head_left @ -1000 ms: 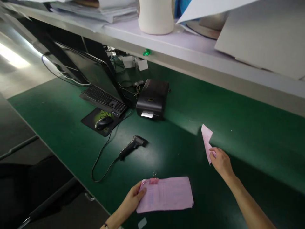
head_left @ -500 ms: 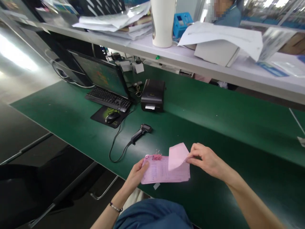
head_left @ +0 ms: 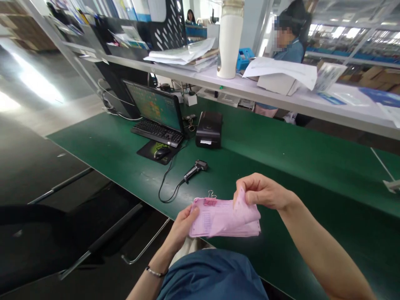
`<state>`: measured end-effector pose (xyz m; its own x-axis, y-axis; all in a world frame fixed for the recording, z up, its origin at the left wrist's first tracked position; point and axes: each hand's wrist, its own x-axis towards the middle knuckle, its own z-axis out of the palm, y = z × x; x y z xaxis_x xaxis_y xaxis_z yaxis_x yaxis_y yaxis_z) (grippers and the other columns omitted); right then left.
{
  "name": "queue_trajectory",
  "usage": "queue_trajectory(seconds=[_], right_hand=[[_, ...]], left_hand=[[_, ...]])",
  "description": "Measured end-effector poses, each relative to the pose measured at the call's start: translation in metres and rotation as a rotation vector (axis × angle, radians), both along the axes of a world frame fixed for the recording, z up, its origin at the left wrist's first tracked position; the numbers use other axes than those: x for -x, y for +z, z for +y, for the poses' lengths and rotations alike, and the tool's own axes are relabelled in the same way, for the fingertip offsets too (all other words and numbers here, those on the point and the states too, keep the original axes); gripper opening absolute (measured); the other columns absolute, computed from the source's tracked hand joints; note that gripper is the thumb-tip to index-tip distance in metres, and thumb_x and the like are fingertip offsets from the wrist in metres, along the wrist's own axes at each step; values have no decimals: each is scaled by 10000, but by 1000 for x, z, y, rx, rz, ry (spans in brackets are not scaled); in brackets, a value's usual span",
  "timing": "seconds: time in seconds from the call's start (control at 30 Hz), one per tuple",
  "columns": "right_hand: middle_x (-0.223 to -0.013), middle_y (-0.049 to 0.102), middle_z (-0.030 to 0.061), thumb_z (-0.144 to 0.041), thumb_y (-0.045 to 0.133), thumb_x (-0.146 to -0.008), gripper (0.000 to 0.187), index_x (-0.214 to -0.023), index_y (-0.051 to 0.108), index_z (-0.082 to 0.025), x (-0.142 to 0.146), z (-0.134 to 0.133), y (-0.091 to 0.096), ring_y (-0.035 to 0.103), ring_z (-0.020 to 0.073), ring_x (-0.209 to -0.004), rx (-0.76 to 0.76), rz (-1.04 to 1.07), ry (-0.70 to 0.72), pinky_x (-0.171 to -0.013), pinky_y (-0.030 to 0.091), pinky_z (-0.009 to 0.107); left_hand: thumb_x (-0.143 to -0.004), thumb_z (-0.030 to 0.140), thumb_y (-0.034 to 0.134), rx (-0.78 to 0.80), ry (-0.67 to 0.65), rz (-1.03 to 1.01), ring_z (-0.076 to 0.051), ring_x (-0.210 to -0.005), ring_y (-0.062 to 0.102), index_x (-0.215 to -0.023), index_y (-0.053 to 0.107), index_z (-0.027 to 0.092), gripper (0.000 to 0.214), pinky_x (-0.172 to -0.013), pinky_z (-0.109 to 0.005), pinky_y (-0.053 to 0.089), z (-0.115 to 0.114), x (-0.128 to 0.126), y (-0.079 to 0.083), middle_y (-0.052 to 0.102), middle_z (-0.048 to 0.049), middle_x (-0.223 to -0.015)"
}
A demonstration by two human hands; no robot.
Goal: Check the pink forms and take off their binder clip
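A stack of pink papers (head_left: 218, 218), clipped with a pink binder clip (head_left: 210, 201) at its top left corner, is lifted just above the near edge of the green table (head_left: 281, 154). My left hand (head_left: 183, 225) grips the stack's left end, thumb on top. My right hand (head_left: 264, 191) pinches a loose pink sheet (head_left: 240, 203) with closed fingers and lays it over the stack's right part.
A handheld barcode scanner (head_left: 195, 170) with its cable lies behind the papers. Further back stand a black label printer (head_left: 208, 129), a monitor (head_left: 154, 104), a keyboard (head_left: 157, 132) and a mouse (head_left: 161, 153). A shelf (head_left: 281, 100) with papers runs overhead; another person (head_left: 287, 41) sits beyond it.
My right hand brought the loose pink sheet from the right over onto the stack. My left hand lifted the stack off the table. The view tilted up.
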<state>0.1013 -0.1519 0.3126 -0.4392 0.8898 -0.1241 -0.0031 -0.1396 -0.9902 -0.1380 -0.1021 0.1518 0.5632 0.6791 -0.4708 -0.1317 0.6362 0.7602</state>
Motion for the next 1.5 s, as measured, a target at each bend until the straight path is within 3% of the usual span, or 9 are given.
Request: queue_trajectory(seconds=[0.27, 0.4, 0.57, 0.7, 0.93, 1.07, 1.17, 1.3, 1.5], right_hand=[[-623, 575, -32, -448, 668, -747, 318, -731, 642, -131, 18, 0, 27, 456, 54, -509, -26, -200, -23, -449, 330, 176], [-645, 630, -17, -455, 617, -797, 314, -748, 663, -148, 35, 11, 4, 520, 85, -571, -257, -635, -74, -511, 357, 200], [-738, 689, 54, -495, 422, -903, 416, -861, 661, -158, 55, 23, -36, 628, 183, -686, -484, -1208, 55, -573, 353, 268], [-808, 702, 96, -462, 345, -937, 429, -875, 613, -132, 61, 24, -49, 652, 224, -712, -576, -1352, 129, -525, 316, 284], [-794, 681, 73, -255, 326, -957, 294, -854, 578, -146, 68, 22, -51, 636, 215, -682, -774, -1359, 196, -500, 279, 304], [-826, 682, 73, -351, 399, -936, 265, -942, 579, -158, 68, 16, -42, 619, 201, -691, -572, -1256, 34, -541, 304, 301], [-734, 636, 0, -411, 545, -854, 293, -1052, 540, -196, 56, 4, -34, 554, 146, -635, -333, -1027, -99, -558, 319, 273], [-585, 491, -86, -417, 626, -786, 389, -1106, 493, -242, 29, -17, -26, 443, 100, -541, -91, -818, -76, -509, 285, 252], [-664, 540, -78, -369, 650, -765, 402, -1124, 501, -265, -8, -40, -21, 496, 95, -594, 46, -840, -107, -554, 347, 245]], left_hand=[[-737, 381, 726, -8, 10, -52, -162, -597, 608, -1028, 596, 103, 423, -566, -240, 478, -11, 15, 16, 678, -70, -744], [-741, 409, 721, 19, 14, -49, -128, -549, 567, -1016, 600, 77, 448, -511, -201, 438, -13, 13, 24, 659, -68, -714], [-726, 416, 743, 76, -34, -98, -115, -573, 572, -1006, 606, 68, 467, -535, -179, 434, -16, 7, 34, 659, -63, -705], [-731, 421, 740, 89, -90, -124, -143, -621, 600, -1034, 604, 59, 492, -577, -203, 460, -17, 5, 40, 666, -76, -721], [-757, 330, 736, 60, -124, -153, -136, -622, 606, -1108, 585, 77, 458, -606, -207, 481, -16, 3, 47, 670, -66, -714], [-761, 310, 728, 64, -80, -142, -144, -610, 622, -1092, 588, 79, 426, -594, -212, 495, -14, 6, 44, 681, -77, -734], [-746, 286, 738, 80, -38, -124, -158, -593, 631, -1077, 592, 95, 409, -572, -223, 505, -13, 11, 41, 691, -80, -733], [-738, 269, 747, 86, 0, -104, -158, -619, 643, -1021, 606, 99, 359, -590, -222, 524, -10, 21, 40, 705, -100, -791], [-734, 251, 745, 87, 16, -85, -192, -650, 669, -1095, 584, 94, 426, -590, -244, 551, -9, 28, 39, 712, -112, -816]])
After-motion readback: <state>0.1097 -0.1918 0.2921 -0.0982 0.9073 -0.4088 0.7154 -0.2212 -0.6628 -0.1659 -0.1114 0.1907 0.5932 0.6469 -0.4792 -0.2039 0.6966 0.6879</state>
